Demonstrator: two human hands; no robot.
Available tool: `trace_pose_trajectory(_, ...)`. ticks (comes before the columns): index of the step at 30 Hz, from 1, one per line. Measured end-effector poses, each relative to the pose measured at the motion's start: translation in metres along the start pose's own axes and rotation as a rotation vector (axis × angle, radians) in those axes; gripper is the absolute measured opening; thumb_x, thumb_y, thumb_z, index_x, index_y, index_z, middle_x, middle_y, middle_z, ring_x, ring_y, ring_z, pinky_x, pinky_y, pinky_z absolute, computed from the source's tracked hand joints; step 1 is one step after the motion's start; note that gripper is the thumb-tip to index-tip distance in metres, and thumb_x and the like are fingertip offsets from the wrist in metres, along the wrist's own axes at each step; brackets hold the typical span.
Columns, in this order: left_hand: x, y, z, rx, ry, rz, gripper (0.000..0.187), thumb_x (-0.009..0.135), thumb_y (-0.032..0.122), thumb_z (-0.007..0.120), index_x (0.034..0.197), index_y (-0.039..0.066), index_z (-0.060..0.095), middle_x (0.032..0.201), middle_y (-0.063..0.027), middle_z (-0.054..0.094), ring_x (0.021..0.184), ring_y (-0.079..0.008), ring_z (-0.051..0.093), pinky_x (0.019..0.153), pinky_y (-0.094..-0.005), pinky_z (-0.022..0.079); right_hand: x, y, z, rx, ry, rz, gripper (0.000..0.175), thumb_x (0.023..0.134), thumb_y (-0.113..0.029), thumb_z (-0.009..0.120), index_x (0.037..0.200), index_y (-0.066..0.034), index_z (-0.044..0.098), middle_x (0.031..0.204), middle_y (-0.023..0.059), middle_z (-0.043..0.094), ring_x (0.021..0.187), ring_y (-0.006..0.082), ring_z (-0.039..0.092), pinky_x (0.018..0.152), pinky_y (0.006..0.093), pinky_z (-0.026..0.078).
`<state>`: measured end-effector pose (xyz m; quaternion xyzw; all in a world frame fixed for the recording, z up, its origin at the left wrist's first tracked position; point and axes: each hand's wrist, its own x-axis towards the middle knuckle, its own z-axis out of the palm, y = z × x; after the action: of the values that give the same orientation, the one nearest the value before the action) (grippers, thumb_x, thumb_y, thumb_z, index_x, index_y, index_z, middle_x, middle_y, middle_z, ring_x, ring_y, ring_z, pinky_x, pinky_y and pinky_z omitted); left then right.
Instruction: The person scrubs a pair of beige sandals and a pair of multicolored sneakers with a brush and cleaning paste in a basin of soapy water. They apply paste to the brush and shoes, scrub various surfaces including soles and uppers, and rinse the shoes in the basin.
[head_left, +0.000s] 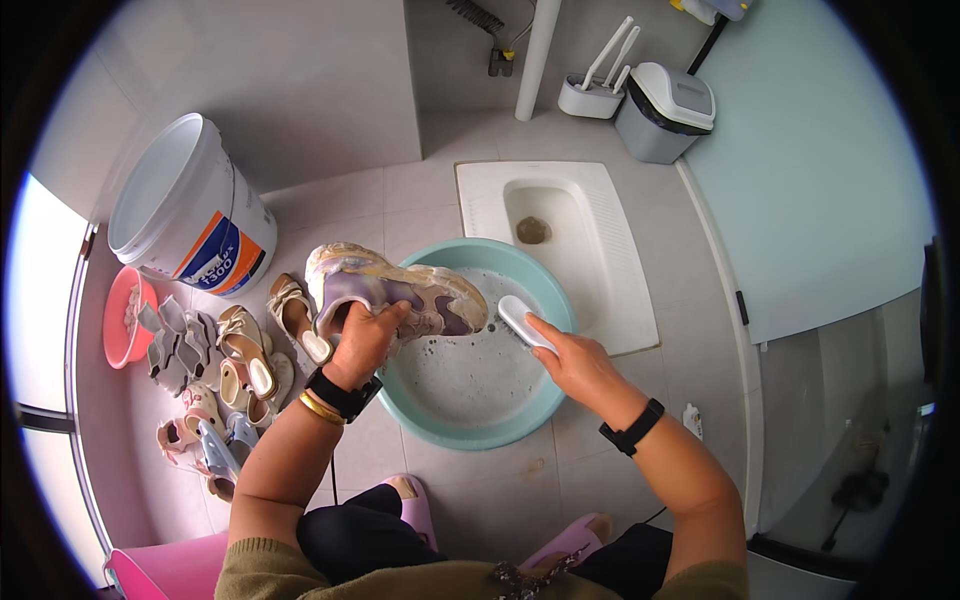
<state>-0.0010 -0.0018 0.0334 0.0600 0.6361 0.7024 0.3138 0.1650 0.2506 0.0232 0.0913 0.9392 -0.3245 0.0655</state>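
My left hand (367, 334) grips a purple and cream sneaker (397, 289) by its opening, with the fingers partly inside. The sneaker is tilted on its side above the left part of a teal plastic basin (480, 442), and whitish suds cling to its sole. In my right hand (574, 356) is a white-backed scrubbing brush (525, 322), bristles facing down and left, just right of the shoe's toe and apart from it. Cloudy, foamy water (472, 382) lies in the basin.
Several sandals and shoes (244, 337) lie left of the basin, near a large white bucket (180, 202) and a pink bowl (116, 319). A squat toilet (622, 262) adjoins the basin. Behind stand a brush holder (589, 101) and a grey bin (656, 139). A small bottle (692, 420) is at right.
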Motion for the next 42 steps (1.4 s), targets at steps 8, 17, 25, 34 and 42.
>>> trace_pose_trajectory(8, 0.009, -0.024, 0.007, 0.563, 0.02, 0.191, 0.034, 0.089, 0.013, 0.063, 0.115, -0.009, 0.058, 0.11, -0.0133, 0.063, 0.101, -0.022, 0.06, 0.089, -0.033, 0.048, 0.064, 0.044, 0.108, -0.343, -0.215, 0.276, 0.058, 0.097, -0.014, 0.04, 0.152, -0.0061, 0.025, 0.112, 0.022, 0.065, 0.099, 0.0396, 0.064, 0.087, 0.0449, 0.051)
trace_pose_trajectory(17, 0.005, -0.013, 0.014, 0.188, 0.076, 0.001, 0.034, 0.095, 0.021, 0.06, 0.112, -0.008, 0.061, 0.103, -0.0111, 0.066, 0.097, -0.0193, 0.061, 0.086, -0.0316, 0.048, 0.025, 0.01, 0.067, 0.527, 0.171, 0.26, 0.054, 0.097, -0.02, 0.053, 0.147, -0.008, 0.037, 0.133, 0.0222, 0.057, 0.114, 0.039, 0.059, 0.093, 0.0399, 0.049)
trace_pose_trajectory(25, 0.01, -0.018, 0.027, 0.144, -0.139, -0.038, 0.032, 0.096, 0.013, 0.059, 0.123, -0.004, 0.057, 0.115, -0.0061, 0.063, 0.104, -0.0173, 0.058, 0.093, -0.0296, 0.045, 0.012, -0.019, 0.035, 0.228, 0.314, 0.011, 0.053, 0.096, -0.015, 0.056, 0.147, -0.0135, 0.04, 0.115, 0.022, 0.065, 0.101, 0.0388, 0.064, 0.086, 0.0413, 0.051)
trace_pose_trajectory(34, 0.023, -0.043, 0.025, 0.687, -0.358, 0.029, 0.05, 0.096, 0.035, 0.057, 0.127, -0.004, 0.056, 0.127, -0.0187, 0.06, 0.119, -0.0307, 0.056, 0.101, -0.0369, 0.043, 0.017, -0.015, 0.057, 0.37, 0.31, 0.104, 0.05, 0.098, -0.024, 0.056, 0.145, -0.0124, 0.042, 0.12, 0.0211, 0.063, 0.105, 0.0376, 0.063, 0.089, 0.0409, 0.051)
trace_pose_trajectory(42, 0.051, -0.061, 0.011, 0.773, -0.455, -0.343, 0.04, 0.09, 0.029, 0.062, 0.095, -0.01, 0.067, 0.082, -0.0145, 0.069, 0.077, -0.0242, 0.066, 0.073, -0.0358, 0.05, 0.043, 0.034, 0.092, 0.034, -0.065, 0.583, 0.051, 0.096, -0.021, 0.053, 0.145, -0.0101, 0.041, 0.115, 0.0264, 0.063, 0.105, 0.0435, 0.06, 0.09, 0.0463, 0.048)
